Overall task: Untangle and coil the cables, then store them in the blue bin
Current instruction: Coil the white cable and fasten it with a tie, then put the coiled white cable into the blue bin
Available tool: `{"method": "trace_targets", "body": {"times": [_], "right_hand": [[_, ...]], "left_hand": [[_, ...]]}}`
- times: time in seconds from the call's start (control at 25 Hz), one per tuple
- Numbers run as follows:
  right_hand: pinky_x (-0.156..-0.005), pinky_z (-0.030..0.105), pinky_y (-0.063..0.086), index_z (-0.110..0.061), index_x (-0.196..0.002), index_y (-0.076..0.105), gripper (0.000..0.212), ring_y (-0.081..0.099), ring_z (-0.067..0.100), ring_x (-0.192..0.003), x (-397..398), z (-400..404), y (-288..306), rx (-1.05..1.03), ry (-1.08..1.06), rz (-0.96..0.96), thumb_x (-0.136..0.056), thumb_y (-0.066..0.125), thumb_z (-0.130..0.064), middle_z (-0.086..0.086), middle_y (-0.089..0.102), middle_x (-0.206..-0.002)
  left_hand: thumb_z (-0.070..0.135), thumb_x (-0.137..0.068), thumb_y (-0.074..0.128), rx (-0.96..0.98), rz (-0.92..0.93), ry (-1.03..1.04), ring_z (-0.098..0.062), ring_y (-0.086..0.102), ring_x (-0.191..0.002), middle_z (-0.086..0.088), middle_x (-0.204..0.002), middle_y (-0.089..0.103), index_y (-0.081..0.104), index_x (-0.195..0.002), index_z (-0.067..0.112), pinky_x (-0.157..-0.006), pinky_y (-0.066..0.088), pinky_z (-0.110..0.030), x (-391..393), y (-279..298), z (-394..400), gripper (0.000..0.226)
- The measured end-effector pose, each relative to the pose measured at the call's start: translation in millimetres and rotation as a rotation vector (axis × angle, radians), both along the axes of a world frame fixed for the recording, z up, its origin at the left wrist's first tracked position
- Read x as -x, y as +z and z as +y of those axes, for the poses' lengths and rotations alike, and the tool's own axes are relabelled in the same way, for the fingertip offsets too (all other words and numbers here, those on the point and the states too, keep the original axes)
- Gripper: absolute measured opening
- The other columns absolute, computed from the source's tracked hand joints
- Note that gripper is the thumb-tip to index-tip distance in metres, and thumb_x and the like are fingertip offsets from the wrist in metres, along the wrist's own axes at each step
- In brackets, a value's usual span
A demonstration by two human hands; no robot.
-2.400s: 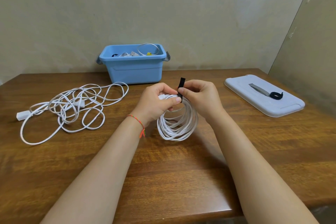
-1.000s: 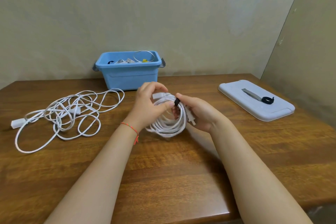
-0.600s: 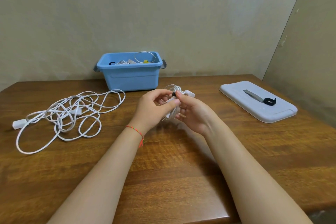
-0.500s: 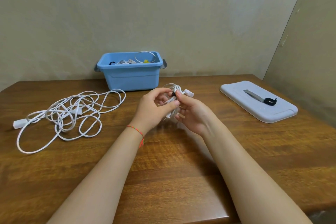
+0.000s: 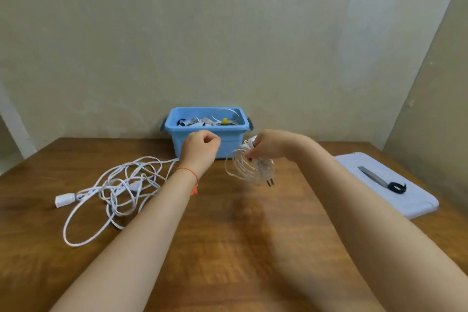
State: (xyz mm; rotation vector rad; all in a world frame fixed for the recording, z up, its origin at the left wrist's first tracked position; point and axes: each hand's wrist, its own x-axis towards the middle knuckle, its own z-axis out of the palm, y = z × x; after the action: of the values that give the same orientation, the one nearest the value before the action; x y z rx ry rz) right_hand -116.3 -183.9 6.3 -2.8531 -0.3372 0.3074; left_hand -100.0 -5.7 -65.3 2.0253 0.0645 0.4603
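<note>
The right hand (image 5: 263, 145) pinches the top of a small coiled bundle of thin white cable (image 5: 249, 168), which hangs clear of the brown wooden table (image 5: 240, 248) just in front of the open blue plastic bin (image 5: 207, 140); its two-pin plug dangles at the lower edge. The left hand (image 5: 201, 145) is loosely curled beside it and appears to hold nothing (motion blur makes this hard to confirm). The bundle looks light and floppy — soft loops that would spring apart if gripped anywhere but the bound point at the top, so that is the place to keep hold while lowering it in. A second, tangled long white cable (image 5: 119, 185) sprawls on the table to the left — limp, prone to snagging, best taken by its blocky end.
</note>
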Motion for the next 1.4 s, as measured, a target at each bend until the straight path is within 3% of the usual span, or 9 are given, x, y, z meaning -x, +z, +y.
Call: {"method": "trace_targets", "body": {"times": [0.12, 0.32, 0.56, 0.68, 0.8, 1.0, 1.16, 1.24, 1.4], "right_hand": [[-0.072, 0.028, 0.041, -0.003, -0.104, 0.069, 0.039, 0.057, 0.024, -0.086, -36.5, 31.2, 47.3, 0.122, 0.068, -0.133, -0.096, 0.058, -0.040, 0.010, 0.068, -0.101], [-0.070, 0.030, 0.033, -0.011, -0.091, 0.058, 0.027, 0.051, 0.027, -0.083, -107.5, 80.6, 75.1, 0.026, 0.085, -0.423, -0.102, 0.050, -0.034, 0.009, 0.056, -0.087], [-0.079, 0.036, 0.023, -0.017, -0.104, 0.058, 0.010, 0.051, 0.027, -0.115, -164.7, 119.1, 20.0, 0.145, 0.135, -0.865, -0.098, 0.050, -0.018, 0.004, 0.061, -0.115], [-0.083, 0.036, 0.026, -0.024, -0.092, 0.060, 0.012, 0.054, 0.024, -0.112, -178.1, 139.9, -15.0, 0.279, 0.246, -0.627, -0.096, 0.051, -0.017, 0.000, 0.065, -0.110], [-0.092, 0.035, 0.039, -0.017, -0.115, 0.068, 0.026, 0.057, 0.028, -0.112, -183.9, 154.7, -22.1, 0.262, 0.326, -0.351, -0.098, 0.049, -0.022, 0.006, 0.066, -0.120], [-0.091, 0.030, 0.043, -0.011, -0.125, 0.065, 0.035, 0.056, 0.030, -0.114, -189.3, 120.4, -3.5, -0.144, 0.142, -0.399, -0.092, 0.054, -0.013, 0.014, 0.059, -0.127], [-0.111, 0.042, 0.029, -0.015, -0.156, 0.020, 0.059, 0.031, 0.035, -0.143, -182.4, 99.2, -17.3, 0.117, 0.057, -0.050, -0.105, 0.033, -0.043, 0.016, 0.027, -0.159], [-0.113, 0.038, 0.025, -0.016, -0.157, 0.019, 0.054, 0.030, 0.031, -0.144, -183.1, 101.5, -20.2, 0.116, 0.122, 0.013, -0.108, 0.024, -0.038, 0.013, 0.028, -0.160], [-0.113, 0.036, 0.024, -0.018, -0.153, 0.032, 0.048, 0.035, 0.026, -0.141, -201.2, 105.5, -25.0, 0.162, 0.193, 0.070, -0.109, 0.023, -0.034, 0.008, 0.037, -0.156]], "left_hand": [[0.013, -0.084, 0.060, -0.356, -0.064, 0.114, -0.031, 0.052, -0.115, -0.010, -0.115, 0.063, 0.070, -0.102, 0.016, -0.098, 0.042, -0.036, -38.0, 13.2, 39.5, 0.020], [0.035, -0.093, 0.057, -0.776, 0.162, 0.075, -0.025, 0.042, -0.130, 0.000, -0.132, 0.056, 0.063, -0.125, 0.027, -0.108, 0.032, -0.042, -88.5, 22.2, 74.8, 0.034], [0.045, -0.095, 0.051, -0.408, 0.079, 0.036, -0.026, 0.058, -0.077, 0.002, -0.066, 0.057, 0.057, -0.063, 0.019, -0.068, 0.038, -0.033, -99.0, 29.4, 87.8, 0.042], [0.025, -0.096, 0.044, -0.528, -0.076, 0.225, -0.029, 0.056, -0.111, 0.001, -0.111, 0.065, 0.068, -0.108, 0.027, -0.093, 0.034, -0.038, -112.5, 37.1, 94.7, 0.027], [0.024, -0.096, 0.037, -0.601, 0.043, -0.090, -0.032, 0.048, -0.130, -0.007, -0.143, 0.055, 0.057, -0.135, 0.023, -0.107, 0.038, -0.039, -133.7, 28.8, 100.1, 0.044], [0.029, -0.106, 0.031, -0.717, 0.212, -0.114, -0.037, 0.051, -0.123, -0.019, -0.140, 0.053, 0.055, -0.133, 0.016, -0.097, 0.040, -0.037, -153.9, 23.5, 91.4, 0.039], [0.047, -0.102, 0.034, -0.701, 0.210, -0.071, -0.036, 0.029, -0.143, -0.016, -0.158, 0.020, 0.022, -0.155, 0.030, -0.111, 0.028, -0.045, -159.1, 30.7, 67.9, 0.057], [0.057, -0.101, 0.026, -0.866, 0.357, -0.073, -0.032, 0.014, -0.150, -0.008, -0.165, 0.011, 0.015, -0.156, 0.041, -0.116, 0.015, -0.053, -166.8, 32.4, 61.0, 0.058], [0.041, -0.103, 0.016, -1.144, 0.435, -0.088, -0.032, 0.031, -0.133, -0.008, -0.141, 0.051, 0.054, -0.116, 0.031, -0.109, 0.019, -0.053, -178.9, 37.8, 55.4, 0.041]]}}
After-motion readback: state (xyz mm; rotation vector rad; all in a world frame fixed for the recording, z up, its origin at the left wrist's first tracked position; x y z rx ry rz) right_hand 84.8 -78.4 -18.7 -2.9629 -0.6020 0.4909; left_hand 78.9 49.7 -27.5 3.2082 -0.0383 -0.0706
